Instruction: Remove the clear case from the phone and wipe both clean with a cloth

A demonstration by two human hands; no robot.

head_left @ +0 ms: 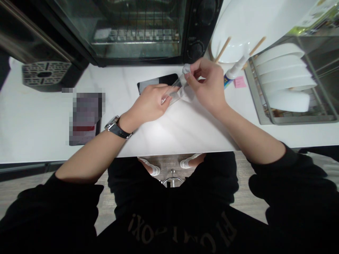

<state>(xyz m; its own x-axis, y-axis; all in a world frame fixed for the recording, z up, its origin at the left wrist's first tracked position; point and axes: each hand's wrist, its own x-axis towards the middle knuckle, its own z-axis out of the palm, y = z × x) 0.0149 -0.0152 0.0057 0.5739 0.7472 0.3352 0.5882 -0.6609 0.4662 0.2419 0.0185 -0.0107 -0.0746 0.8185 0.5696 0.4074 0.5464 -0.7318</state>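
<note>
My left hand (152,104) is closed around the lower end of a narrow strip of clear plastic (173,92). At the strip's upper end my right hand (208,81) pinches a crumpled, shiny bit between thumb and fingers. Loose see-through film hangs below the right fingers. Whether strip and film are one piece, I cannot tell. Just behind my left hand, a flat black and grey object (151,83) lies on the white counter (185,130), partly covered by the hand. To the right of my right hand is a white-capped tube (237,68) with a blue label.
A toaster oven (140,35) stands at the back. On the left are a machine with a drip tray (46,74) and a blurred-out flat dark object (86,118). A pink sticky note (239,82), a rack (261,109) of white bowls (286,77) and a large white plate (238,24) are on the right.
</note>
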